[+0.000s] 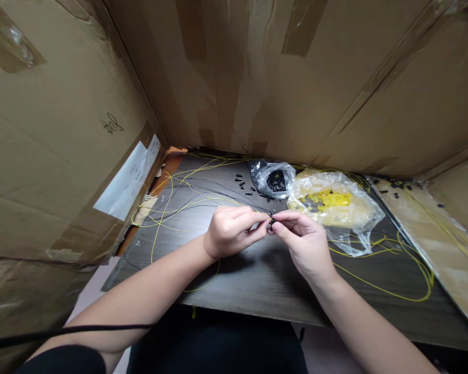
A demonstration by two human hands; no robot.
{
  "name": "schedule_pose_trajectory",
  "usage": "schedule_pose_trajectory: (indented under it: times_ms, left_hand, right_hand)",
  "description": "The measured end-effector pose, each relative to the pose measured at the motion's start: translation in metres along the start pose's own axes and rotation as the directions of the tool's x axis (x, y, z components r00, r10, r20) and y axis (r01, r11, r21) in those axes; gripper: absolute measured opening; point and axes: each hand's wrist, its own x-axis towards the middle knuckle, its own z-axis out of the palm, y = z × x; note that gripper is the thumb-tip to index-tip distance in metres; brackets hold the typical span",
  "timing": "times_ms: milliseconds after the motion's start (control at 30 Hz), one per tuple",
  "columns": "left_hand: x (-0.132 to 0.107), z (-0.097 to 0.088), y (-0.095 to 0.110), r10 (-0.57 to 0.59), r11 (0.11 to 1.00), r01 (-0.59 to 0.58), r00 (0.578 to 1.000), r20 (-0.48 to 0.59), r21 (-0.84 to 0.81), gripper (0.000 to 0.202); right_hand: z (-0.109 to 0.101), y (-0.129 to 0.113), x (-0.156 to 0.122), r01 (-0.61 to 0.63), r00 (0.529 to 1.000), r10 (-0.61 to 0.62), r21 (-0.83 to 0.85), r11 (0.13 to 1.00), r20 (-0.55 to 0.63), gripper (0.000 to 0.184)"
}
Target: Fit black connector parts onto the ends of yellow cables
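Sleeve (64,361) up close, bottom left. Left hand (236,229) and right hand (310,244) both pinch a tiny black piece (272,222) right between their fingertips. Bags (364,209) sit just behind; some bare table (253,291) toward its front edge.

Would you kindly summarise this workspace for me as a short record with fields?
Right hand: the right hand pinches a small dark piece
Left hand: the left hand has its fingertips at the same piece; exact grip too small to tell
Clear bags: one with black pieces, one to its right with yellow pieces
Loose items: black bits beside the first bag; yellow strands at both sides
Surface: dark tabletop
Surround: cardboard; white label on the left panel
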Motion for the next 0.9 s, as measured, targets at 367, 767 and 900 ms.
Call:
schedule_pose_trajectory:
  times_ms: [367,767,900]
  left_hand:
    - [-0.0011,-0.0008,-0.0058,0.045,0.997,-0.049,0.996,0.073,0.061,0.004]
    - [-0.0016,-0.0011,-0.0081,0.045,0.997,-0.052,0.993,0.111,0.057,0.005]
    - [-0.0016,-0.0016,-0.0084,0.006,1.0,-0.006,0.991,0.135,0.004,0.006]
  right_hand:
    - [-0.0022,-0.0007,0.0006,-0.017,0.999,0.01,-0.144,0.989,-0.052,0.014]
    - [-0.0037,-0.0004,0.0025,-0.051,0.999,0.05,-0.134,0.99,-0.016,0.014]
    - [-0.0048,0.0012,0.003,-0.046,0.999,0.046,-0.123,0.991,-0.001,0.013]
